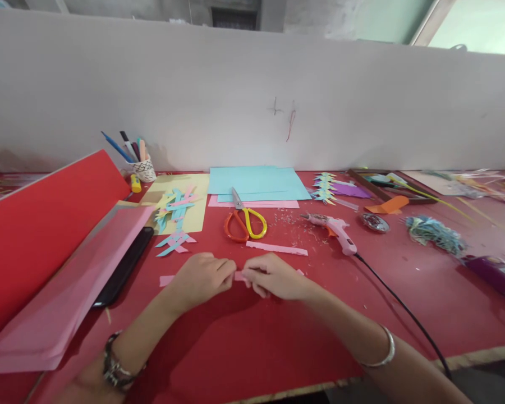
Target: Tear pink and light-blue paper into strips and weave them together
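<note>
Both hands meet over the red tabletop in the middle of the head view, closed on a pink paper strip [239, 276]. My left hand [205, 279] pinches it, and one end of the strip sticks out to the left of that hand. Just to the right, my right hand [273, 276] grips the strip with fingers curled; a bit of pink shows beyond its wrist. A short length is visible between the hands. Another pink strip [278, 248] lies flat just beyond them. Scissors [244, 220] with one red and one yellow handle rest behind that, blades pointing away.
A pink glue gun [334, 230] lies at right, its black cord running to the front edge. Blue sheets [252, 182] lie at the back. Woven paper strips [177, 213] sit left of the scissors. Pink sheets [88, 269], a red board [54, 219] and a pen cup [144, 169] occupy the left.
</note>
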A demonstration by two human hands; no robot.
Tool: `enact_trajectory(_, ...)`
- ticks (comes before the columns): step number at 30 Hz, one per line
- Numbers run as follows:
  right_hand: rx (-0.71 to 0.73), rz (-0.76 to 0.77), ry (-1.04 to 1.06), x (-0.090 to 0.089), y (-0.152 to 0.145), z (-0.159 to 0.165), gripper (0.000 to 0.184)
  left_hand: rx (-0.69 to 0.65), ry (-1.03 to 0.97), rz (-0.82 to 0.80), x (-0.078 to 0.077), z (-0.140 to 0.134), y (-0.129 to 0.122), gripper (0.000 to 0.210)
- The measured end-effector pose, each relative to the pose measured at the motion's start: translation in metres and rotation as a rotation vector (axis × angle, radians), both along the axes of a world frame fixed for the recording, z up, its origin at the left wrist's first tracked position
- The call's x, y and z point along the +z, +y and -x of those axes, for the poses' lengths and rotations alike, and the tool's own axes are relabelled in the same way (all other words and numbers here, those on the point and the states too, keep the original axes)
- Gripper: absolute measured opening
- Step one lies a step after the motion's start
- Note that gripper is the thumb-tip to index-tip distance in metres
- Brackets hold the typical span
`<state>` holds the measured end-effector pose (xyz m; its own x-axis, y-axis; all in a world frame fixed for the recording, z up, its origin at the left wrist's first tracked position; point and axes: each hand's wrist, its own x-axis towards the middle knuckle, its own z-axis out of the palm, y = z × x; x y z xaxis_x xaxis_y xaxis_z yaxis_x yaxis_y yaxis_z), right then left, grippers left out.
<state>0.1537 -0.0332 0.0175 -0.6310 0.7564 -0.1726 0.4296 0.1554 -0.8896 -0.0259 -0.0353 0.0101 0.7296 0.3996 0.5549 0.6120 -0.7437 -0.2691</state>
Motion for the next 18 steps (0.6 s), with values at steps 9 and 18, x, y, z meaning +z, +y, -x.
enact_trajectory(9, -0.056, -0.089, -0.002, 0.020, 0.019, -0.034, 0.026, 0.453, 0.038, 0.367, 0.015, 0.041, 0.021, 0.021)
enact_trajectory(18, 0.065, -0.312, -0.083, 0.021, 0.014, -0.030, 0.023, 0.437, -0.316, 0.243, 0.016, 0.042, 0.018, 0.026)
